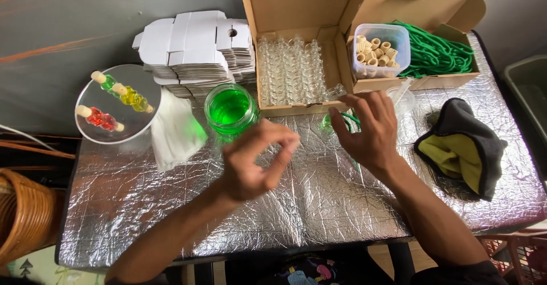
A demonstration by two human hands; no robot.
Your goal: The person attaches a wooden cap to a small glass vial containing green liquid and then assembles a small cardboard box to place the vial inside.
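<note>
Foil-covered table (142, 205) is bearing a jar (230, 109) holding green liquid; left hand (250, 162) is pinching fingertips together, right hand (367, 128) is spreading open above a small bottle (329, 122).

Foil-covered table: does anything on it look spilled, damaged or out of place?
Nothing looks spilled or broken. The jar of green liquid stands upright on the foil-covered table. Only the grey and yellow cloth lies crumpled near the right edge, and the white cloth lies loosely bunched beside the jar.
</note>
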